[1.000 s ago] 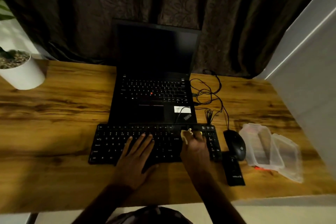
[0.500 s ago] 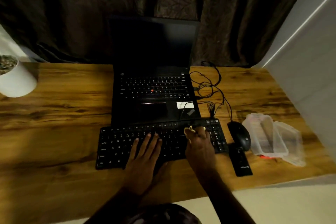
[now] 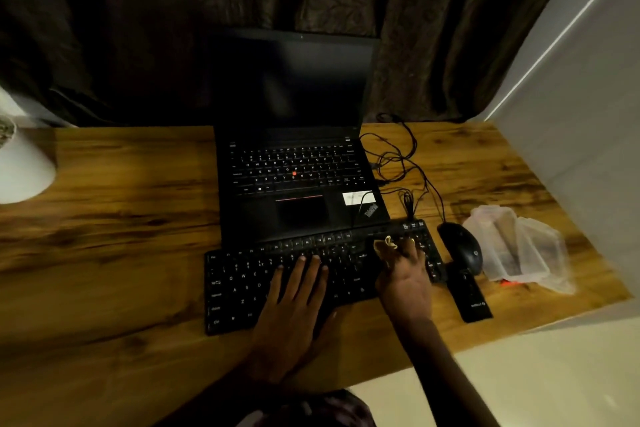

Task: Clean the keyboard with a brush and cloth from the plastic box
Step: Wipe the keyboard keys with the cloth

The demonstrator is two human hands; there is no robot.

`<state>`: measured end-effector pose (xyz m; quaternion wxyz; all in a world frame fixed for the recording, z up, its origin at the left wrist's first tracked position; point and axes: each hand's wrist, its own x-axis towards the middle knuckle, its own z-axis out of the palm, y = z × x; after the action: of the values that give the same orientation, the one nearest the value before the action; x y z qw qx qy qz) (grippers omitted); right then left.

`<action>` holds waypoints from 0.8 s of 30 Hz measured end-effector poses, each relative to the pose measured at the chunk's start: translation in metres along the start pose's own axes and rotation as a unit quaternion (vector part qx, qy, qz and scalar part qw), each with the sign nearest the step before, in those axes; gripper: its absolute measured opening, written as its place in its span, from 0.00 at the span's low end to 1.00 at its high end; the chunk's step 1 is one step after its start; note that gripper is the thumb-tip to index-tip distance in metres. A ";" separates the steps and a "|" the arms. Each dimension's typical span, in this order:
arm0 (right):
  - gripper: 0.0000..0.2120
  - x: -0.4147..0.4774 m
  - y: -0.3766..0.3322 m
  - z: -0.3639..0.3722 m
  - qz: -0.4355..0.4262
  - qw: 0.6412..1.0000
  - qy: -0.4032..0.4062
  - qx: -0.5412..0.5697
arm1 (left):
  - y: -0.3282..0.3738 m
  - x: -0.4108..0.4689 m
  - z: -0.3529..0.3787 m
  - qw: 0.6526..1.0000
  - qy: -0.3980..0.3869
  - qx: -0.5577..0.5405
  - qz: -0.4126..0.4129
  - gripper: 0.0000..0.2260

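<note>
A black keyboard (image 3: 242,284) lies on the wooden desk in front of an open laptop. My left hand (image 3: 294,302) rests flat on its middle keys, fingers spread. My right hand (image 3: 405,277) is closed on a small pale cloth (image 3: 384,246) and presses it against the keys at the keyboard's right end. The clear plastic box (image 3: 498,239) stands open at the right, its lid (image 3: 550,253) beside it. Something small and orange-red (image 3: 507,282) peeks out at the box's near edge. I see no brush.
The black laptop (image 3: 298,180) sits behind the keyboard, with tangled cables (image 3: 398,163) to its right. A black mouse (image 3: 460,246) and a black flat device (image 3: 469,298) lie between keyboard and box. A white plant pot (image 3: 20,166) stands far left. A pale wall (image 3: 581,114) bounds the right.
The camera has swung left and down, so everything sits further right in view. My right hand with the cloth has shifted slightly right along the keys. My left hand stays on the keyboard.
</note>
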<state>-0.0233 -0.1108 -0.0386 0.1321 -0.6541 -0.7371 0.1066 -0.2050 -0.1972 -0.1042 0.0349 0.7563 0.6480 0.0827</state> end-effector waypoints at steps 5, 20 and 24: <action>0.17 0.013 0.020 -0.015 0.034 0.999 0.019 -0.018 | 0.000 0.000 -0.001 1.000 -0.004 -0.022 -0.003 0.31; 0.18 0.013 0.002 -0.023 0.070 0.996 -0.031 -0.034 | -0.001 0.002 -0.004 0.999 -0.022 -0.023 -0.007 0.32; 0.20 0.004 -0.011 -0.014 0.024 0.998 -0.053 -0.013 | -0.001 0.002 -0.005 1.000 -0.019 -0.024 -0.006 0.33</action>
<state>-0.0298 -0.1084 -0.0214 0.0815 -0.6667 -0.7286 0.1345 -0.2064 -0.1955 -0.0996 0.0659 0.7527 0.6496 0.0842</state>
